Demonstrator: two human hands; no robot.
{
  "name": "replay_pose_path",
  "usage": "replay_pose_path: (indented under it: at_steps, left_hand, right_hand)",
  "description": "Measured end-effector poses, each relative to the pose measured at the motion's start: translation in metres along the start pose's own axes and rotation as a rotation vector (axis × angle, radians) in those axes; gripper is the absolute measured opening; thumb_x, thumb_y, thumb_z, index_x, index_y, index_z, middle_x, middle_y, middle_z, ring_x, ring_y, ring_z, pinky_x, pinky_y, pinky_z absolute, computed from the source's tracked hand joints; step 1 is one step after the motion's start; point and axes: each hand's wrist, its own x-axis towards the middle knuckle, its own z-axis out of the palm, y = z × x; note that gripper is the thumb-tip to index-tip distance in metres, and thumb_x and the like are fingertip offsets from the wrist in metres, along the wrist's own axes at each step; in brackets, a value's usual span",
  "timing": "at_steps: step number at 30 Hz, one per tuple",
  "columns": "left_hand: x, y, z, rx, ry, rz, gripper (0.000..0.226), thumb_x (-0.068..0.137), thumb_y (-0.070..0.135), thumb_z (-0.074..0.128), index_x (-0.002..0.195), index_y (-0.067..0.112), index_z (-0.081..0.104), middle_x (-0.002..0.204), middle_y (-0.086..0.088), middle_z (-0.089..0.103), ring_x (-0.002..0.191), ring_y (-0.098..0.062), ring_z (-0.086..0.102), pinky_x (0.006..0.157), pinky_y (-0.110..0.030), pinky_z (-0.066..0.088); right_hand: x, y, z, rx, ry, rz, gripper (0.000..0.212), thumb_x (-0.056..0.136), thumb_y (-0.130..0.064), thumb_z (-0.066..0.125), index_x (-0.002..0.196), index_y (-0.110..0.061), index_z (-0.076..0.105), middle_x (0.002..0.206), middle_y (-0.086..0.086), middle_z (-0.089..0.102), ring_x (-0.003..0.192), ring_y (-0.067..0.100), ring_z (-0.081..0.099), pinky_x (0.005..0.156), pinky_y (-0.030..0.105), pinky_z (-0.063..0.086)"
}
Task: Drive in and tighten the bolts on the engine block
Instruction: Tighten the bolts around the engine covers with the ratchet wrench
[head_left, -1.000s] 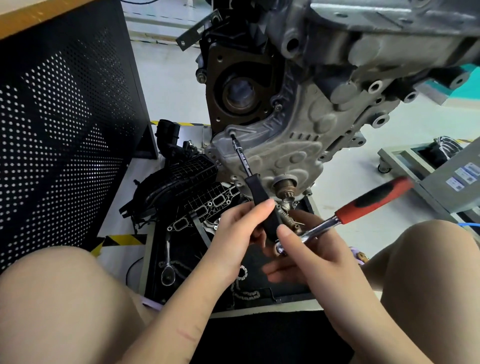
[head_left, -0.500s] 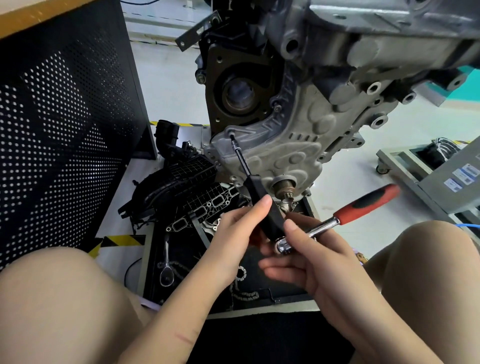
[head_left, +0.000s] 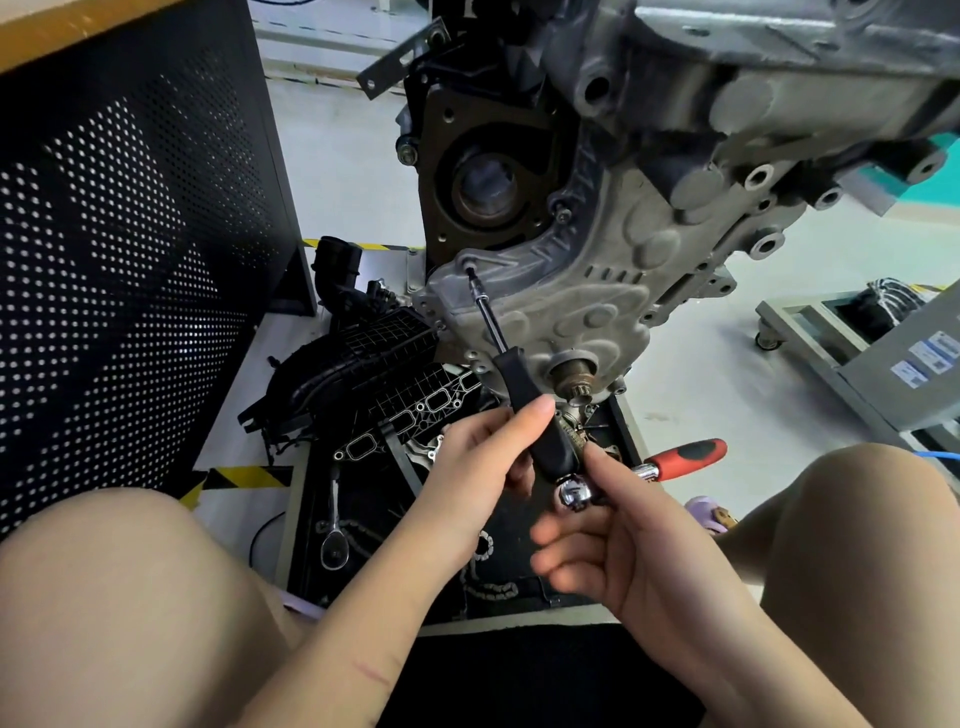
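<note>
The grey engine block (head_left: 613, 270) hangs above the floor, its cover plate facing me. A black-handled driver (head_left: 524, 387) with a thin steel shaft has its tip seated on a bolt (head_left: 470, 270) at the cover's upper left corner. My left hand (head_left: 478, 467) grips the black handle, thumb up along it. A chrome ratchet head (head_left: 574, 492) sits on the handle's rear end, its red and black grip (head_left: 685, 457) pointing right. My right hand (head_left: 618, 540) holds the ratchet near the head.
A black perforated cabinet (head_left: 130, 260) stands at left. A black tray (head_left: 363, 519) below the engine holds a plastic intake manifold (head_left: 358, 374), a gasket, a chain and a spare ratchet (head_left: 335, 545). My bare knees frame the view. A grey cart (head_left: 857, 343) stands at right.
The ratchet's red grip has swung downward and toward me, turning about the driver's rear end. My right hand moved with it. The driver tip stays on the bolt.
</note>
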Motion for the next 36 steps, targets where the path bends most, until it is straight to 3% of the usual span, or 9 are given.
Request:
replay_pose_path:
  at_steps: [5, 9, 13, 18, 22, 25, 29, 32, 36]
  left_hand:
    - [0.001, -0.003, 0.000, 0.037, 0.022, 0.000, 0.032, 0.068, 0.042, 0.063, 0.058, 0.012, 0.056, 0.048, 0.001, 0.044, 0.039, -0.007, 0.041, 0.044, -0.015, 0.035]
    - [0.000, -0.003, -0.001, 0.092, 0.043, 0.016, 0.035, 0.066, 0.046, 0.064, 0.059, 0.012, 0.056, 0.050, 0.000, 0.044, 0.041, -0.007, 0.041, 0.046, -0.016, 0.035]
    - [-0.001, -0.001, 0.000, 0.133, 0.048, 0.021, 0.036, 0.055, 0.057, 0.065, 0.053, 0.022, 0.061, 0.051, 0.000, 0.046, 0.043, -0.008, 0.042, 0.049, -0.020, 0.034]
    - [-0.001, -0.003, 0.000, 0.132, 0.076, 0.050, 0.061, 0.054, 0.058, 0.065, 0.071, 0.000, 0.060, 0.064, -0.012, 0.050, 0.055, -0.015, 0.047, 0.051, -0.022, 0.036]
    - [-0.003, 0.001, 0.000, 0.164, 0.044, 0.056, 0.034, 0.064, 0.052, 0.065, 0.051, 0.022, 0.058, 0.050, -0.001, 0.048, 0.045, -0.008, 0.045, 0.047, -0.017, 0.037]
    - [-0.004, 0.002, 0.001, 0.160, 0.012, 0.032, 0.037, 0.070, 0.051, 0.059, 0.048, 0.022, 0.057, 0.046, 0.004, 0.048, 0.043, -0.007, 0.045, 0.046, -0.016, 0.037]
    - [-0.005, 0.004, 0.004, 0.115, -0.052, -0.034, 0.035, 0.068, 0.052, 0.058, 0.047, 0.024, 0.063, 0.049, 0.005, 0.052, 0.043, -0.005, 0.048, 0.047, -0.015, 0.038]
    - [-0.005, 0.004, 0.003, 0.075, -0.094, -0.053, 0.031, 0.068, 0.047, 0.059, 0.049, 0.024, 0.066, 0.051, 0.005, 0.053, 0.044, -0.005, 0.048, 0.049, -0.016, 0.039]
    - [-0.006, 0.006, 0.003, 0.059, -0.103, -0.024, 0.031, 0.064, 0.049, 0.072, 0.047, 0.024, 0.065, 0.048, 0.009, 0.053, 0.042, -0.002, 0.045, 0.046, -0.012, 0.038]
  right_hand:
    - [-0.002, 0.001, 0.002, -0.146, 0.115, -0.137, 0.033, 0.066, -0.034, 0.058, 0.074, -0.004, 0.051, 0.048, 0.014, 0.057, 0.033, 0.020, 0.051, 0.031, 0.020, 0.039]
    - [-0.002, 0.004, 0.002, -0.332, 0.172, -0.277, 0.027, 0.081, -0.028, 0.059, 0.074, -0.002, 0.052, 0.047, 0.008, 0.057, 0.036, 0.018, 0.052, 0.034, 0.021, 0.040]
    - [-0.002, 0.007, 0.000, -0.592, 0.244, -0.436, 0.026, 0.078, -0.038, 0.060, 0.071, -0.013, 0.055, 0.050, -0.001, 0.060, 0.042, 0.013, 0.055, 0.041, 0.022, 0.045]
    - [-0.001, 0.011, -0.002, -0.855, 0.300, -0.582, 0.022, 0.071, -0.051, 0.056, 0.072, -0.030, 0.051, 0.058, -0.010, 0.061, 0.051, 0.015, 0.058, 0.054, 0.039, 0.052]
    - [0.000, 0.009, 0.000, -0.628, 0.265, -0.448, 0.021, 0.080, -0.036, 0.060, 0.079, -0.015, 0.055, 0.053, -0.002, 0.060, 0.045, 0.018, 0.056, 0.043, 0.028, 0.048]
    - [-0.001, 0.003, -0.001, -0.327, 0.189, -0.240, 0.023, 0.083, -0.024, 0.059, 0.076, -0.003, 0.053, 0.047, 0.008, 0.056, 0.036, 0.018, 0.052, 0.034, 0.021, 0.041]
    - [0.001, -0.002, -0.003, -0.073, 0.107, -0.042, 0.033, 0.066, -0.034, 0.058, 0.069, -0.001, 0.058, 0.048, 0.013, 0.055, 0.034, 0.017, 0.051, 0.032, 0.018, 0.039]
    - [0.002, -0.002, -0.004, 0.055, 0.039, 0.059, 0.034, 0.065, -0.035, 0.056, 0.049, -0.008, 0.067, 0.047, 0.010, 0.054, 0.033, 0.014, 0.050, 0.031, 0.014, 0.037]
    - [0.003, -0.001, -0.003, 0.105, 0.007, 0.095, 0.035, 0.066, -0.036, 0.055, 0.050, -0.008, 0.068, 0.047, 0.009, 0.053, 0.032, 0.012, 0.048, 0.030, 0.013, 0.036]
